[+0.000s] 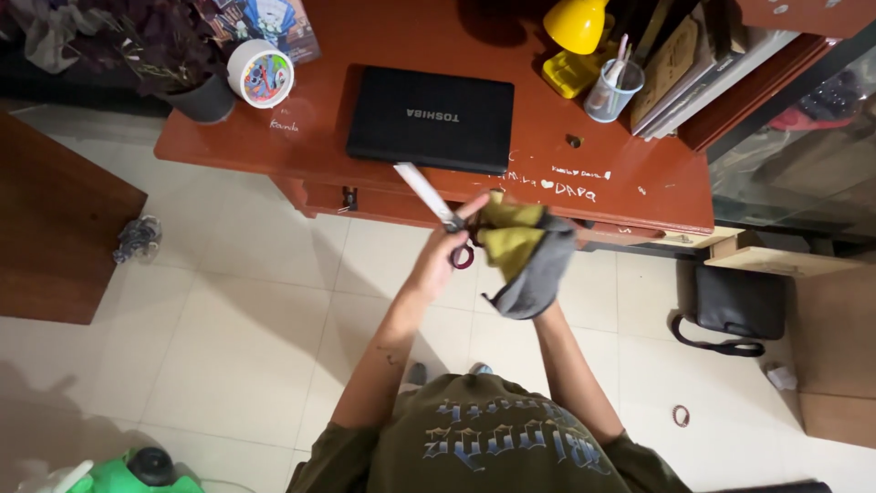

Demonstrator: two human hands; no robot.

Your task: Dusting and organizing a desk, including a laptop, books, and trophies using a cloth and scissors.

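Note:
My left hand (441, 260) grips a pair of scissors (424, 194) by their red handles, and the pale blades point up and to the left, toward the desk. My right hand (547, 316) is wrapped in a yellow and grey cloth (522, 257) that it holds right next to the scissor handles, so its fingers are hidden. Both hands are raised over the tiled floor, just in front of the edge of the red-brown desk (274, 137). A closed black laptop (431, 119) lies on the desk just beyond the scissor tips.
The desk also holds a yellow lamp (575, 23), a clear cup of pens (611, 91), a roll of tape (260, 73) and a potted plant (201, 100). A black bag (739, 306) lies on the floor at right. A brown cabinet (55, 228) stands at left.

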